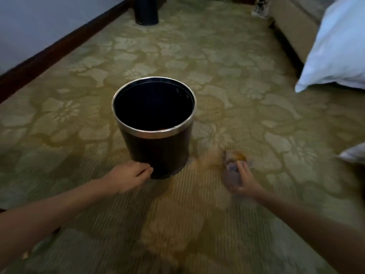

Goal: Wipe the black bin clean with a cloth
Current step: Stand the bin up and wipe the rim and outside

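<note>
Now right hand [245, 183] grips cloth [230, 178] near bin [158, 153].

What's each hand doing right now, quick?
Left hand: fingertips against the black bin at its lower wall; whether it grips cannot be told.
Right hand: closed on the cloth, blurred, apart from the bin.

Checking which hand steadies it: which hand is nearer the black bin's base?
Left. The left hand touches the black bin low on its wall; the right hand is apart, off to its right over the carpet, holding a cloth.
</note>
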{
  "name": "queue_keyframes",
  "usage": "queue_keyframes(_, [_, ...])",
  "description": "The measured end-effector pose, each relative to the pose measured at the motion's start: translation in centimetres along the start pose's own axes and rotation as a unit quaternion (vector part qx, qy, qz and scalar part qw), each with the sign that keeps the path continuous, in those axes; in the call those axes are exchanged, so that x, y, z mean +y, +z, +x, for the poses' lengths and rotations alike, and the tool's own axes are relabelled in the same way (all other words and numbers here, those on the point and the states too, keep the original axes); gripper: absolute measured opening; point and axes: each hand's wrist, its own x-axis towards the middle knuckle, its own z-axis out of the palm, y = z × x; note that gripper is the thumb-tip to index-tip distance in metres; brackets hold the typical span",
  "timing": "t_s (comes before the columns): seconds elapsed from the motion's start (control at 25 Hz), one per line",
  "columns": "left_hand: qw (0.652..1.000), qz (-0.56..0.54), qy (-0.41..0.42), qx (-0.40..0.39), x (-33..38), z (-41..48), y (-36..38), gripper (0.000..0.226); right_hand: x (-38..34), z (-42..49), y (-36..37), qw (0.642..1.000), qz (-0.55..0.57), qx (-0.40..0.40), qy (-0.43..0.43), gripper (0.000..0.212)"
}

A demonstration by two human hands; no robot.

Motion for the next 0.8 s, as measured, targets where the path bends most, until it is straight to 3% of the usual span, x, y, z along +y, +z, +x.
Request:
queue_keyframes(0.12, [0.999,-0.029,0.016,0.006,2.2,0.5,-0.6,0.033,0.9,-0.6,0.2,0.999,-0.019,0.036,-0.013,0.105])
queue_keyframes(0.28, [0.991,0.028,0.122,0.038,5.4,-0.7,-2.8,0.035,1.0,-2.6,-0.3,0.98,-0.107,0.168,-0.026,0.081])
queue_keyframes(0.36, [0.963,0.097,0.225,0.115,7.3,-1.3,-4.8,0.038,1.0,-3.2,-0.8,0.961,-0.126,0.244,-0.023,0.073])
queue_keyframes(0.44, [0.912,0.172,0.29,0.235,8.7,-1.2,-7.0,0.031,1.2,-3.6,-1.2,0.959,-0.13,0.243,-0.067,0.062])
queue_keyframes(0.52, [0.891,0.232,0.252,0.299,9.0,-0.3,-9.0,0.036,1.5,-4.0,-0.9,0.961,-0.154,0.173,-0.152,0.035])
queue_keyframes(0.56, [0.9,0.254,0.203,0.292,8.9,0.2,-9.5,0.047,1.8,-4.4,-0.6,0.958,-0.157,0.155,-0.185,0.024])
queue_keyframes(0.68, [0.944,0.245,0.079,0.208,7.5,1.4,-9.2,0.068,2.3,-2.5,-2.6,0.942,-0.115,0.242,-0.204,0.013])
queue_keyframes(0.8, [0.957,0.224,0.057,0.174,6.7,1.6,-8.3,0.066,0.9,0.3,-5.3,0.925,-0.109,0.325,-0.161,0.014])
